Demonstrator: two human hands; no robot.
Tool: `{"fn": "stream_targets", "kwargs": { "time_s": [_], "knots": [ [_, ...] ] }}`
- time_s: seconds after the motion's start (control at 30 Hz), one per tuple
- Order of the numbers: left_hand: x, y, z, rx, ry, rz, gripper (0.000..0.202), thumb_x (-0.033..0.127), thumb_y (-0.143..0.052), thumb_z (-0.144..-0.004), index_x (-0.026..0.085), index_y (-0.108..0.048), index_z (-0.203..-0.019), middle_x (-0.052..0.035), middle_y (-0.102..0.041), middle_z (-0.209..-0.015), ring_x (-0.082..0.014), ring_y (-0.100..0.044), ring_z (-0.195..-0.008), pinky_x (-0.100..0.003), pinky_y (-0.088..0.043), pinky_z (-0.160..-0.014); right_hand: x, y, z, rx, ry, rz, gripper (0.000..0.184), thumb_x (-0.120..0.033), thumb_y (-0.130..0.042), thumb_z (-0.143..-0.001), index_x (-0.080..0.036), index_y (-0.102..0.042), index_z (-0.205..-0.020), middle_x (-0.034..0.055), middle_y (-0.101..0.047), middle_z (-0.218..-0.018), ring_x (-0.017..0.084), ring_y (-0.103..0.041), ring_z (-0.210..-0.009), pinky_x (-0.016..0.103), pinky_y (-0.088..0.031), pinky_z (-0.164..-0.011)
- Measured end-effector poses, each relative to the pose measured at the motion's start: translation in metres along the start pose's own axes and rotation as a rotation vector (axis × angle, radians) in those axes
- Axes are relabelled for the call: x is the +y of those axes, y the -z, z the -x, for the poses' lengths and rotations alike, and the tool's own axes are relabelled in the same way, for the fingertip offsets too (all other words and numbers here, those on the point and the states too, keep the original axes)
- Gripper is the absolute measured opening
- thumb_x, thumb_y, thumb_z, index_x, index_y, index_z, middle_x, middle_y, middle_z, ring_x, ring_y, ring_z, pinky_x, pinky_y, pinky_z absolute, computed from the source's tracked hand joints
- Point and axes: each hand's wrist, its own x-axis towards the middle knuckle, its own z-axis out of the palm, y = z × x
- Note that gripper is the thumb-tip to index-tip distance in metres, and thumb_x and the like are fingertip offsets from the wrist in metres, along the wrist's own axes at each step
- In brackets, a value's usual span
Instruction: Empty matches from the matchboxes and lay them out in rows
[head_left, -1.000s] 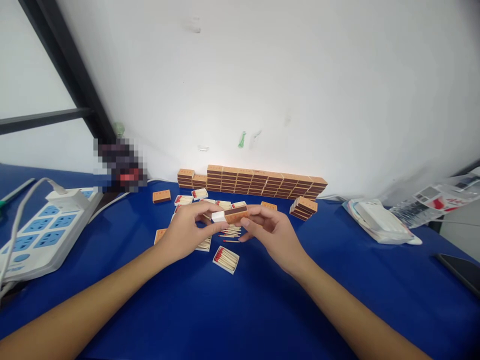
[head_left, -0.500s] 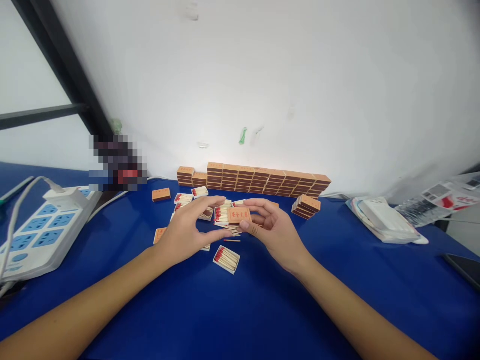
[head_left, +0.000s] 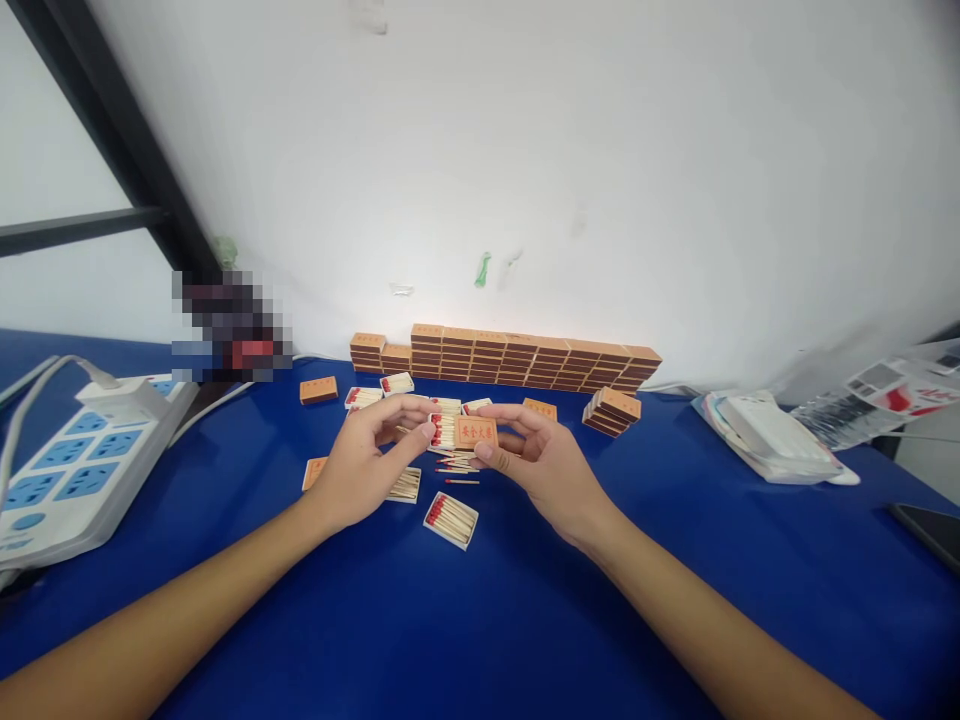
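A half-open matchbox (head_left: 475,432) is held above the table, its orange sleeve partly over a tray of red-tipped matches. My right hand (head_left: 547,465) grips the sleeve end between thumb and fingers. At the tray's left end, my left hand (head_left: 367,460) closes with its thumb and fingertips against it. Beneath the hands lie loose matches (head_left: 459,467) and a single match (head_left: 461,482). A filled tray (head_left: 451,520) rests nearer to me, and another filled tray (head_left: 406,486) is partly covered by my left hand.
A long row of stacked matchboxes (head_left: 525,358) stands along the wall. To its right is a tilted small stack (head_left: 612,411). A closed matchbox (head_left: 319,390) lies left. The power strip (head_left: 90,460) sits far left; plastic packets (head_left: 772,440) and a dark phone (head_left: 926,535) are right.
My left hand has closed from a wide spread onto the left end of the tray. My right hand keeps its grip on the sleeve. The view has shifted slightly.
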Motion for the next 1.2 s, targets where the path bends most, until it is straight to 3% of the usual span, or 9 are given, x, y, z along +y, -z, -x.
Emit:
{"fn": "stream_targets", "kwargs": {
  "time_s": [0.13,0.33,0.47,0.57,0.67,0.8,1.0,1.2],
  "knots": [
    [-0.002,-0.002,0.000,-0.001,-0.034,-0.048,0.027,0.043,-0.074,-0.096,0.022,-0.076,-0.113,-0.0063,-0.080,-0.102,-0.0218,-0.077,-0.093,-0.036,-0.067,-0.083,0.001,0.001,-0.001,0.028,0.003,0.030,0.050,-0.043,-0.097,-0.075,-0.027,-0.076,-0.117,0.0082,-0.073,-0.139,0.028,-0.076,-0.110,0.048,-0.067,-0.095],
    [-0.001,-0.003,0.003,-0.043,-0.058,-0.140,0.029,0.042,-0.070,-0.099,0.022,-0.073,-0.120,-0.0079,-0.079,-0.114,-0.0217,-0.076,-0.097,-0.036,-0.066,-0.084,0.000,0.003,-0.001,0.015,0.013,0.058,0.050,-0.041,-0.096,-0.076,-0.026,-0.076,-0.120,0.0078,-0.078,-0.126,0.026,-0.077,-0.103,0.046,-0.067,-0.092],
    [0.002,-0.001,0.005,-0.081,-0.302,-0.402,0.043,0.040,-0.074,-0.097,0.024,-0.068,-0.136,-0.0098,-0.074,-0.132,-0.0250,-0.073,-0.112,-0.041,-0.062,-0.096,-0.003,0.005,-0.001,-0.001,0.019,0.088,0.050,-0.040,-0.094,-0.079,-0.027,-0.076,-0.123,0.0067,-0.081,-0.116,0.026,-0.077,-0.102,0.047,-0.065,-0.094],
    [0.002,0.003,0.002,-0.092,-0.419,-0.511,0.033,0.040,-0.074,-0.099,0.023,-0.073,-0.128,-0.0098,-0.078,-0.122,-0.0269,-0.072,-0.114,-0.043,-0.060,-0.099,-0.005,0.007,-0.001,-0.023,0.006,0.130,0.051,-0.040,-0.095,-0.078,-0.027,-0.076,-0.124,0.0054,-0.082,-0.109,0.025,-0.078,-0.098,0.048,-0.064,-0.096],
    [0.002,0.008,-0.002,-0.137,-0.409,-0.521,0.031,0.042,-0.075,-0.098,0.023,-0.076,-0.123,-0.0089,-0.081,-0.113,-0.0265,-0.074,-0.107,-0.044,-0.059,-0.097,-0.006,0.009,-0.001,-0.042,-0.006,0.151,0.052,-0.040,-0.095,-0.078,-0.027,-0.076,-0.124,0.0046,-0.083,-0.104,0.025,-0.079,-0.096,0.049,-0.064,-0.096],
    [0.000,0.019,-0.008,-0.173,-0.372,-0.534,0.035,0.045,-0.077,-0.097,0.025,-0.076,-0.126,-0.0077,-0.082,-0.117,-0.0261,-0.075,-0.105,-0.044,-0.058,-0.096,-0.006,0.017,-0.005,-0.029,-0.015,0.180,0.053,-0.042,-0.094,-0.079,-0.026,-0.075,-0.126,0.0052,-0.084,-0.104,0.025,-0.079,-0.091,0.047,-0.066,-0.091],
    [-0.007,0.052,-0.020,-0.288,-0.251,-0.612,0.044,0.056,-0.078,-0.092,0.027,-0.079,-0.124,-0.0078,-0.080,-0.121,-0.0276,-0.074,-0.109,-0.042,-0.058,-0.096,-0.004,0.040,-0.015,0.116,0.065,0.337,0.052,-0.049,-0.090,-0.083,-0.023,-0.073,-0.125,0.0090,-0.084,-0.107,0.030,-0.081,-0.099,0.051,-0.065,-0.093],
    [-0.012,0.069,-0.025,-0.365,-0.192,-0.714,0.038,0.050,-0.084,-0.083,0.028,-0.082,-0.113,-0.0087,-0.075,-0.128,-0.0305,-0.067,-0.120,-0.046,-0.056,-0.103,-0.003,0.044,-0.018,0.179,0.063,0.372,0.056,-0.052,-0.090,-0.082,-0.022,-0.072,-0.125,0.0098,-0.085,-0.100,0.032,-0.081,-0.097,0.051,-0.065,-0.091]
  ]
}}
